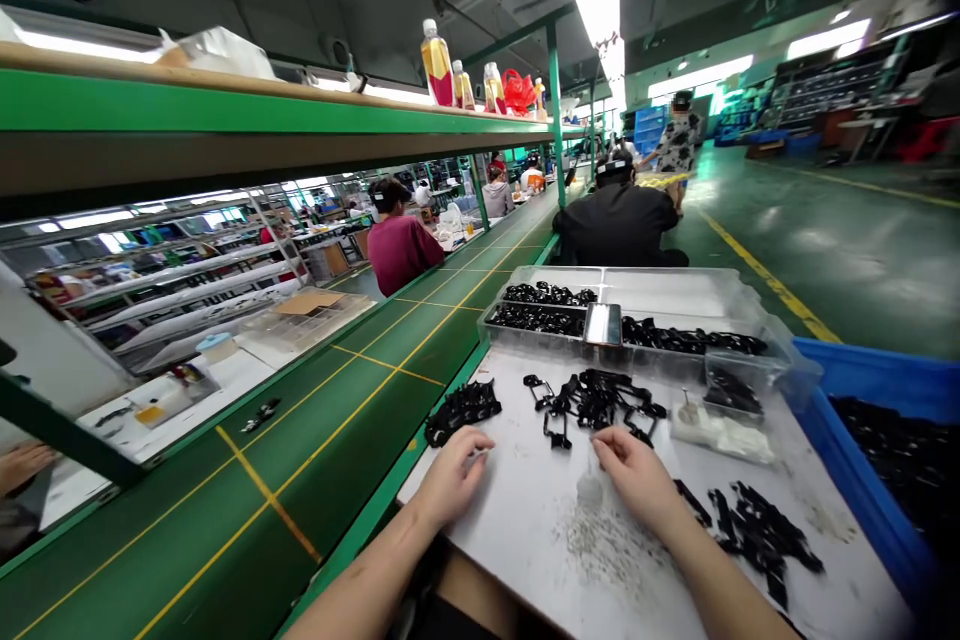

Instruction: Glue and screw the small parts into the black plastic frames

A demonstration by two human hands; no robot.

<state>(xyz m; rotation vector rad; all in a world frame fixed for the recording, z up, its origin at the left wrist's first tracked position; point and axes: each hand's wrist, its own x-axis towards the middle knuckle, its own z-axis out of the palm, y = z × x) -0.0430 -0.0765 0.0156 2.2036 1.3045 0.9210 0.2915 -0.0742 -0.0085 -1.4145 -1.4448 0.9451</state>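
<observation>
My left hand point(456, 476) rests at the left of the white work board point(517, 520), just in front of a stack of black plastic parts point(463, 410). Its fingers are loosely curled, thumb apart from the forefinger, with nothing visible between them. My right hand point(636, 476) is pinched at the front of a loose pile of black parts point(592, 398); whatever its fingertips hold is too small to make out. Below those fingertips is a pale round spot point(589, 492), with many tiny specks on the board nearer me. More black parts point(765, 525) lie right of my right forearm.
A clear divided tray point(675, 282) of black parts stands behind, with a phone point(603, 324) on it. Beside it are a small clear box point(733, 388) and a white bag point(724, 435). A blue bin point(832, 360) stands right, a green conveyor point(315, 450) left. Co-workers sit ahead.
</observation>
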